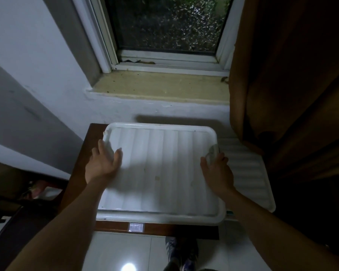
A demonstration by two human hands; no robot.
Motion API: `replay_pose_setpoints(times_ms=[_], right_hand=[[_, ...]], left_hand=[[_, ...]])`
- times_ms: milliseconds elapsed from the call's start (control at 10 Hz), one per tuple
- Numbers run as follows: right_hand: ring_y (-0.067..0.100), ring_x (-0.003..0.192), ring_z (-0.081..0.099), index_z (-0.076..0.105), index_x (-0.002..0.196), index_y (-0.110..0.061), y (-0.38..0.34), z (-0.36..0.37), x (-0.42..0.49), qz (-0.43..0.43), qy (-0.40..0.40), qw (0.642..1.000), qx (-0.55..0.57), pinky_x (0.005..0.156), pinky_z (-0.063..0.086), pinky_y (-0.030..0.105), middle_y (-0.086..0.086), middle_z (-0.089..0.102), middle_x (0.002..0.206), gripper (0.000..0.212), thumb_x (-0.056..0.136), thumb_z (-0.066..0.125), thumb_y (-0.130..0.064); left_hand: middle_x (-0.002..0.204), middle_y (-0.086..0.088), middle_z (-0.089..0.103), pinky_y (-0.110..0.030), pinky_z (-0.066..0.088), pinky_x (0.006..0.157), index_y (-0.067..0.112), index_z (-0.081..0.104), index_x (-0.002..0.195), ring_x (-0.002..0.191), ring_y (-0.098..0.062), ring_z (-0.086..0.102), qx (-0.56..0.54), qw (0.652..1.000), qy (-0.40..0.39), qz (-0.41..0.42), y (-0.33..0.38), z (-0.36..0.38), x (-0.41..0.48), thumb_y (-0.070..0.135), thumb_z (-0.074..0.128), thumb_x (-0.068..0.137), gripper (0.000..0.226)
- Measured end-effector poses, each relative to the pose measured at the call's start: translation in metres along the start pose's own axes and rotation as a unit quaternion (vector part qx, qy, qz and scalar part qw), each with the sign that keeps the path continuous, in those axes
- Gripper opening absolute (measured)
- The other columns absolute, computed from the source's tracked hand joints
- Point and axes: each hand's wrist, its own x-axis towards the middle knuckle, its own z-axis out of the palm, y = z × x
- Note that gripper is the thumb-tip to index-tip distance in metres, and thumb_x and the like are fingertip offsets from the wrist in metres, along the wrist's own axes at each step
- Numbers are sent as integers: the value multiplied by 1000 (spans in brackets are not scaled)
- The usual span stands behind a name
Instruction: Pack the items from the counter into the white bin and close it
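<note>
With my left hand (104,163) flat and spread on the white ribbed plastic lid (160,169) and my right hand (216,169) gripping its edge, the white bin beneath them looks packed, closing nearly finished.

I see a dim, grainy view, nearly black at the right. A glare spot shines on the floor (128,267) at bottom centre; lines bow near the edges.
</note>
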Motion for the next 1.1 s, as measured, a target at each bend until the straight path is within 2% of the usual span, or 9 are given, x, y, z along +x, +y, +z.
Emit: replay_pose_setpoints(times_ms=[100, 300, 400, 500, 600, 700, 800, 900, 1100], right_hand=[[34, 81, 65, 24, 143, 4, -1, 1, -2, -16, 7, 1000, -20, 58, 55, 36, 24, 52, 118, 81, 94, 42, -58], [34, 91, 61, 9, 151, -8, 3, 3, -2, -38, 19, 998, -38, 65, 55, 39, 21, 48, 126, 81, 93, 32, -60], [33, 93, 58, 10, 153, -10, 4, 4, -1, -58, 33, 996, -59, 63, 51, 36, 19, 47, 127, 78, 95, 34, -57], [33, 93, 57, 14, 154, -8, 2, 4, -2, -77, 42, 992, -92, 67, 50, 38, 20, 50, 125, 74, 97, 36, -52], [36, 97, 57, 16, 154, -10, 1, 1, -4, -96, 47, 986, -124, 78, 50, 43, 21, 50, 126, 69, 99, 32, -49], [38, 112, 51, 14, 155, -16, -7, -3, -6, -72, 12, 988, -137, 94, 41, 45, 23, 42, 138, 63, 101, 26, -46], [39, 130, 35, 13, 154, -15, -15, -7, -17, -63, -20, 987, -148, 109, 30, 47, 26, 23, 152, 63, 101, 27, -44], [40, 139, 22, 16, 153, -15, -18, -13, -26, -65, -58, 987, -132, 115, 21, 47, 27, 9, 156, 63, 99, 33, -42], [34, 145, 12, 25, 148, -14, -29, -42, -44, -143, -81, 980, -109, 115, 16, 46, 16, 5, 160, 64, 91, 46, -34]], left_hand=[[135, -21, 43, -43, 48, 76, 15, 17, 149, 105, -40, 57, 13, 1000, 1, 8, -2, 3, -1, 69, 28, 91, 80], [141, -24, 36, -36, 45, 62, 13, 26, 146, 100, -41, 54, 105, 992, 12, 75, -3, 5, -4, 64, 8, 91, 77], [132, -25, 45, -43, 51, 70, 8, 26, 147, 103, -42, 58, 49, 997, 53, 41, -1, 6, -5, 61, 28, 96, 74], [132, -23, 46, -46, 48, 83, 8, 30, 145, 108, -41, 54, 83, 989, 89, 81, -3, 8, -4, 54, 31, 97, 66], [138, -17, 40, -50, 43, 92, 24, 32, 141, 118, -38, 47, 76, 987, 78, 121, -7, 8, -2, 50, 27, 98, 51], [153, -12, 26, -53, 31, 106, 33, 26, 144, 138, -33, 30, 73, 987, 32, 142, -12, 8, 2, 51, 23, 96, 51], [163, -6, 9, -49, 13, 117, 33, 16, 150, 150, -25, 8, 76, 984, -20, 159, -18, 7, 4, 53, 20, 96, 58], [163, -2, 7, -50, 6, 119, 32, 19, 149, 150, -22, 1, 69, 981, -62, 172, -16, -1, 1, 52, 24, 91, 62], [164, 2, -1, -55, 1, 118, 28, 18, 153, 151, -20, -4, 85, 961, -102, 244, 12, -20, -18, 46, 37, 96, 62]])
